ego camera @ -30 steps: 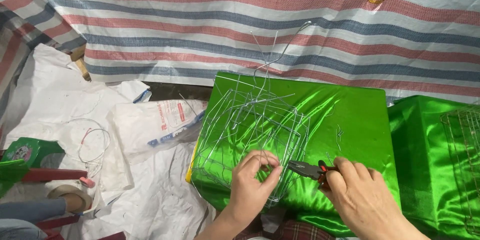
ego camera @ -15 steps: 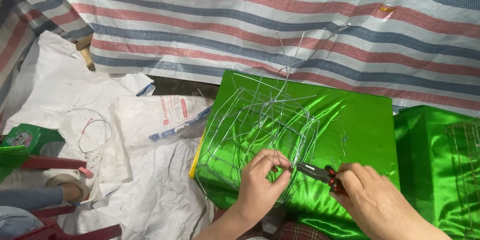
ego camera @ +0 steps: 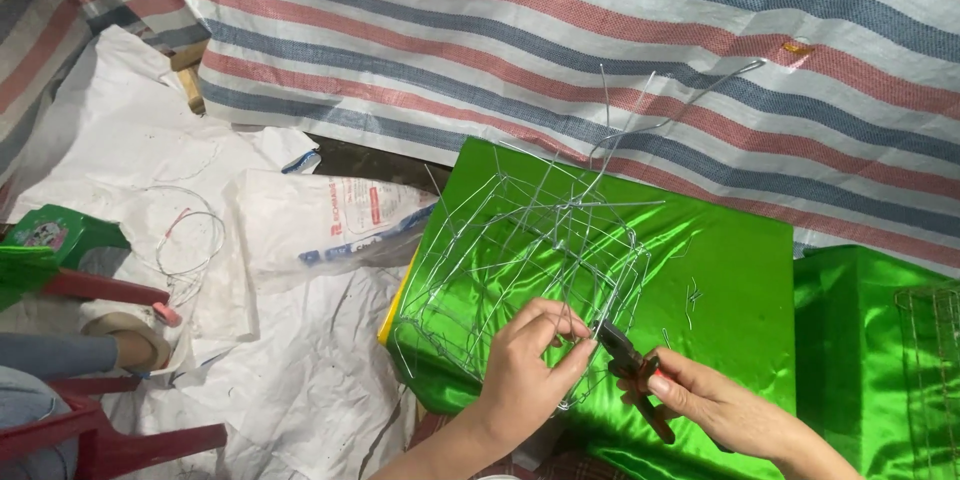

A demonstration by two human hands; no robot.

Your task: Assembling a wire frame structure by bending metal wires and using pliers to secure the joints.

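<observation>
Left hand point(ego camera: 530, 375) pinches the wire frame point(ego camera: 520, 260), right hand point(ego camera: 720, 410) clamps pliers point(ego camera: 630, 365); looks light, springy, pokey, so grip near joints.

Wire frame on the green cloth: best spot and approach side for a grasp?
Probably the near bottom rim of the wire frame, taken from the person's side. The left hand already pinches it there, pliers in the right hand meeting the same edge. The far top has loose wire ends sticking up, so avoid that side.
</observation>
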